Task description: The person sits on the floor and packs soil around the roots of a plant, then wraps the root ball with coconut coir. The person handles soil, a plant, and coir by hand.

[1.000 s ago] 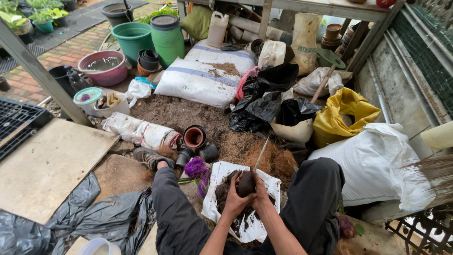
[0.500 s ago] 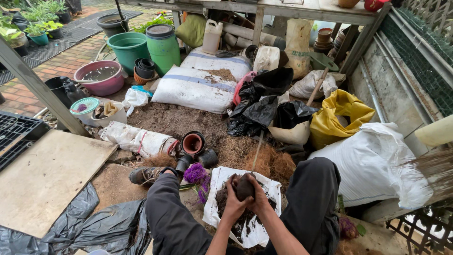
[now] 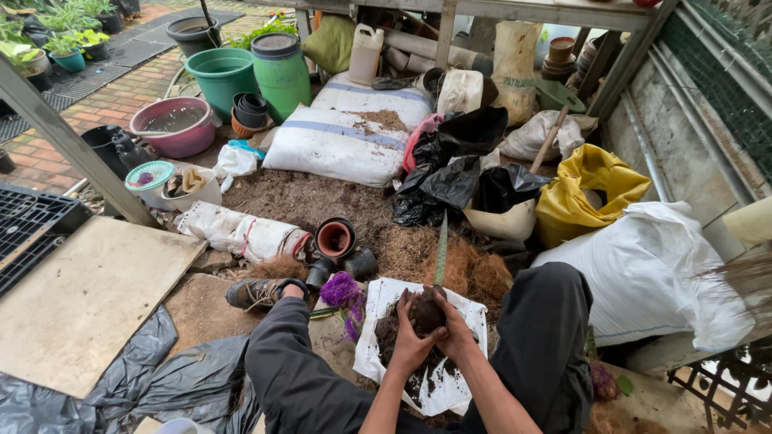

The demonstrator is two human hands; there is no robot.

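Both my hands cup a dark, soil-covered root ball (image 3: 428, 312) from which a long thin green leaf (image 3: 441, 249) rises. My left hand (image 3: 410, 341) wraps its left side and my right hand (image 3: 454, 333) presses its right side. They hold it over a white plastic sack (image 3: 458, 382) spread on the ground between my legs, with loose dark soil on it. A purple flower (image 3: 343, 291) lies just left of the sack, beside my left shoe (image 3: 256, 293).
Small black and terracotta pots (image 3: 335, 239) lie ahead on scattered soil and coconut fibre (image 3: 474, 273). Big white soil bags (image 3: 346, 141), black bags, a yellow sack (image 3: 591, 193) and a large white sack (image 3: 651, 273) ring the spot. Green bins (image 3: 281, 68), a pink basin and a wooden board (image 3: 84, 297) are left.
The hands stay on the root ball over the sack, shifting their grip slightly. The view has tipped a little, nothing else moved.
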